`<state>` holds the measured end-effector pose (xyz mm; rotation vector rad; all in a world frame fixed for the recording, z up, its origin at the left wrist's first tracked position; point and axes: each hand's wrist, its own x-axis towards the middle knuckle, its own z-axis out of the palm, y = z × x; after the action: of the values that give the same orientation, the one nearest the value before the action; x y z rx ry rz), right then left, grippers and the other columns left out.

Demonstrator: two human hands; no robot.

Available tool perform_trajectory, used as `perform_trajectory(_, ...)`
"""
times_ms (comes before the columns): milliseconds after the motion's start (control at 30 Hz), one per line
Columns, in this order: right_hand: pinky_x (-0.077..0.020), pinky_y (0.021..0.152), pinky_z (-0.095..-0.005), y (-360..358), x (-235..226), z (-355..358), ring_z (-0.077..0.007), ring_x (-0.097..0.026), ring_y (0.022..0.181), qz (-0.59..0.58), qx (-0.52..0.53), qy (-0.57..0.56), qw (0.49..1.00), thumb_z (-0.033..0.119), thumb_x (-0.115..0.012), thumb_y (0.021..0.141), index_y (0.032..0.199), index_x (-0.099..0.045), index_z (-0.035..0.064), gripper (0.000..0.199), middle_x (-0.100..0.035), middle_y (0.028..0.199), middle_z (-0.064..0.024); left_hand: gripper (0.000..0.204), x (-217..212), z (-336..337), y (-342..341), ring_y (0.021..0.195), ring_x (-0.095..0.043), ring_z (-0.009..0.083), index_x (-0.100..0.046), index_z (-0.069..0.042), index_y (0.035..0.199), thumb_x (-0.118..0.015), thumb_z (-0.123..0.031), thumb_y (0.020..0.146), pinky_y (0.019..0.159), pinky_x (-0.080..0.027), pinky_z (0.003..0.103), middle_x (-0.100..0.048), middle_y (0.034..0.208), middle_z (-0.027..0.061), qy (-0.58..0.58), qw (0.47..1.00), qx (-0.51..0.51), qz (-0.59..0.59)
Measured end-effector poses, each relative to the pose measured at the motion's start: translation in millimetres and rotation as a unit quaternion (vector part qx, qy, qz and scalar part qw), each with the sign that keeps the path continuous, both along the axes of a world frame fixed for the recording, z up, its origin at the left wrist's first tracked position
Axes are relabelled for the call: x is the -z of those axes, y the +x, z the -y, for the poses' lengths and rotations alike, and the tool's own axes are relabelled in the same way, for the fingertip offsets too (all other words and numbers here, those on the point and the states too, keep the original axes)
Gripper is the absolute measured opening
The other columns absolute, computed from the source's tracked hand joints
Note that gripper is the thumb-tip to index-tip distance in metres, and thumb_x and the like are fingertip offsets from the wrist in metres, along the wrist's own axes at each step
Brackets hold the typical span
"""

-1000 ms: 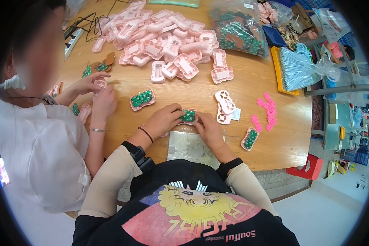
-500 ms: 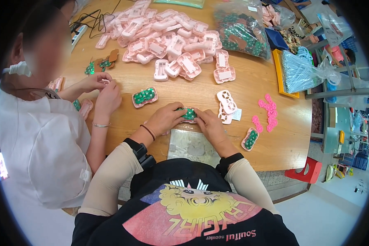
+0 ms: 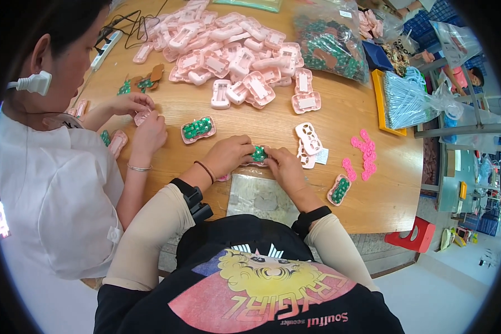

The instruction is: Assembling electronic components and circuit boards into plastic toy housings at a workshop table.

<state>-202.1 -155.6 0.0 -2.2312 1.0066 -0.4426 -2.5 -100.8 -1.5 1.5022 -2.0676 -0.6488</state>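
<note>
Between my two hands sits a pink plastic shell with a green circuit board (image 3: 259, 154) in it, low over the table. My left hand (image 3: 232, 156) grips its left end with bent fingers. On its right end press the thumb and fingers of my right hand (image 3: 285, 168). My fingers hide both ends of the shell. Left of them lies another pink shell with a green board (image 3: 198, 129). A third board-filled shell (image 3: 339, 190) lies to the right. White-pink face covers with cut-outs (image 3: 308, 139) lie just beyond my right hand, and pink button pads (image 3: 366, 153) lie farther right.
A big heap of pink shells (image 3: 228, 50) covers the far middle. Beside it stands a clear bag of green boards (image 3: 331, 42). A yellow tray (image 3: 379, 100) holds pale blue strips. At my left a co-worker's hands (image 3: 145, 119) hold a small pink piece. A clear sheet (image 3: 261, 196) lies before me.
My hands stay on the board-filled shell with only slight finger shifts. The co-worker's hands have moved a little, and the pink piece in them shows more. The whole view has shifted slightly.
</note>
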Motion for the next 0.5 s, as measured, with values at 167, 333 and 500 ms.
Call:
perform_trajectory(167, -0.0474, 0.062, -0.0357, 0, 2, 1, -0.0277, -0.059, 0.068, 0.009, 0.002, -0.005, 1.000, 0.008, -0.067, 0.075, 0.104, -0.064, 0.0068, 0.030, -0.059, 0.076, -0.0115, 0.014, -2, 1, -3, 0.080, -0.057, 0.0282, -0.059, -0.006, 0.084, -0.065, -0.015, 0.075, 0.069, -0.048, 0.036, -0.053, 0.086, 0.0087, 0.008, 1.000, -0.007, 0.002)
perform_trajectory(333, -0.0471, 0.062, -0.0360, 1, 0, 2, -0.0278, -0.059, 0.068, 0.007, 0.000, 0.008, 1.000, 0.009, -0.066, 0.075, 0.105, -0.063, 0.0069, 0.030, -0.059, 0.076, -0.0114, 0.018, -8, -2, -9, 0.082, -0.056, 0.0295, -0.058, -0.006, 0.088, -0.065, -0.012, 0.073, 0.071, -0.047, 0.037, -0.052, 0.088, 0.0104, 0.021, 0.999, -0.033, -0.010)
perform_trajectory(500, -0.0470, 0.063, -0.0361, 2, -4, 0, -0.0280, -0.058, 0.068, 0.005, 0.000, 0.015, 1.000, 0.009, -0.066, 0.076, 0.105, -0.062, 0.0068, 0.030, -0.058, 0.076, -0.0114, 0.023, -14, -2, -16, 0.085, -0.056, 0.0302, -0.057, -0.007, 0.092, -0.067, -0.011, 0.071, 0.072, -0.047, 0.038, -0.051, 0.088, 0.0113, 0.035, 0.997, -0.063, 0.019)
